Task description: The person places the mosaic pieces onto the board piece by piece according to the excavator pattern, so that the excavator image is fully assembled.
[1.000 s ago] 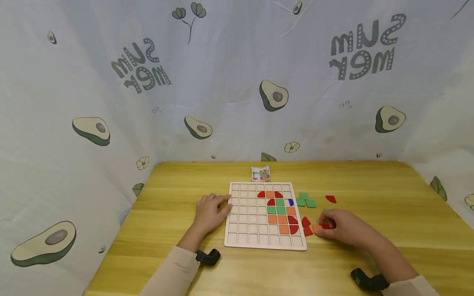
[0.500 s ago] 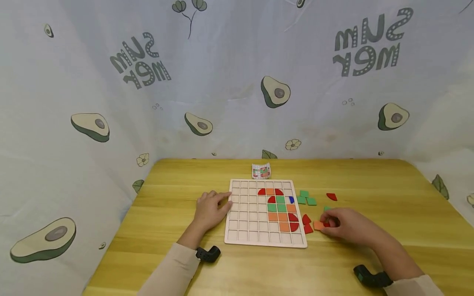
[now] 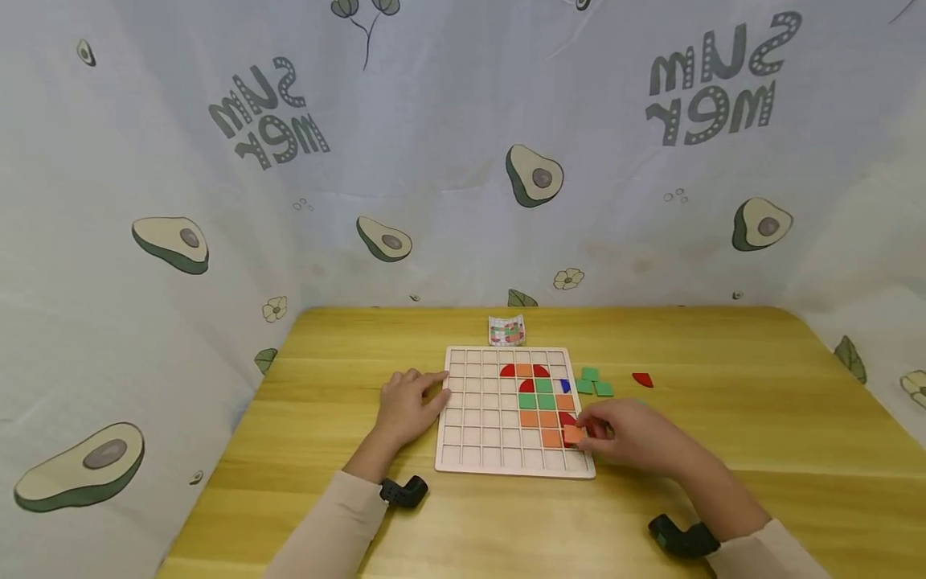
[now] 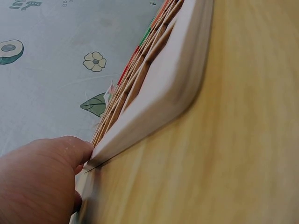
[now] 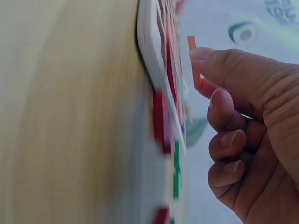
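My right hand (image 3: 633,434) pinches an orange square tile (image 3: 573,435) between thumb and fingertips, above the right side of a pale wooden grid board (image 3: 470,458). In the right wrist view the tile (image 5: 191,43) is seen edge-on, raised off the board, with the other fingers curled behind it. My left hand (image 3: 408,408) touches the board's left edge with thumb and index fingertip, as the left wrist view also shows at the thumb (image 4: 70,149). Red quarter-round, orange, green and blue pieces lie in the grid's right half. The right hand partly covers the lower-right cells.
Several green square tiles (image 3: 589,386) lie just right of the board, and a red quarter-round piece (image 3: 642,379) sits farther right. A small curled pattern card (image 3: 506,330) stands behind the board. A printed cloth (image 3: 448,161) hangs beyond the wooden table (image 3: 347,346).
My right hand has picked up the orange tile from the table and carried it left over the board. The left hand stays at the board's edge.
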Demonstrator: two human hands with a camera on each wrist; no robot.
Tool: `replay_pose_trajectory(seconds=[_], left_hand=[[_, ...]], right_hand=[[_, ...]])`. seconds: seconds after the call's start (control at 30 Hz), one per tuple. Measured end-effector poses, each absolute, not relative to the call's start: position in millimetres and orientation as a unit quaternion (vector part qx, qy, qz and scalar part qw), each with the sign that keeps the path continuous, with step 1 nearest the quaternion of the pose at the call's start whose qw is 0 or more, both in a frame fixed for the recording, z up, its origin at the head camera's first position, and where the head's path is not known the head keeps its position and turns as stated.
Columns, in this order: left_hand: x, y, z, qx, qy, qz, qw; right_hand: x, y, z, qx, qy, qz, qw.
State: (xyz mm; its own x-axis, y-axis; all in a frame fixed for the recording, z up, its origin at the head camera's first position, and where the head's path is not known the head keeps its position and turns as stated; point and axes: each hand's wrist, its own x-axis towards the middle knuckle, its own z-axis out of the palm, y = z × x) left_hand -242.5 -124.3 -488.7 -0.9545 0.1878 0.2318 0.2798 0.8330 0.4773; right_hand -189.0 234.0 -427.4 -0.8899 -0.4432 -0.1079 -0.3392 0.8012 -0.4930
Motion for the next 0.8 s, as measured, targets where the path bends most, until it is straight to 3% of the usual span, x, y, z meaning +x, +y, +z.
replay_pose_trajectory(seconds=[0.4,0.8], left_hand=[[-243,-125,-488,-0.122,-0.955,-0.259,0.085],[-244,-125,-489,-0.122,-0.955,-0.256,0.090]], right_hand=[[-198,190,-430,-0.254,0.937,-0.219,0.101],[-203,177,-438,-0.261,0.939,-0.201,0.096]])
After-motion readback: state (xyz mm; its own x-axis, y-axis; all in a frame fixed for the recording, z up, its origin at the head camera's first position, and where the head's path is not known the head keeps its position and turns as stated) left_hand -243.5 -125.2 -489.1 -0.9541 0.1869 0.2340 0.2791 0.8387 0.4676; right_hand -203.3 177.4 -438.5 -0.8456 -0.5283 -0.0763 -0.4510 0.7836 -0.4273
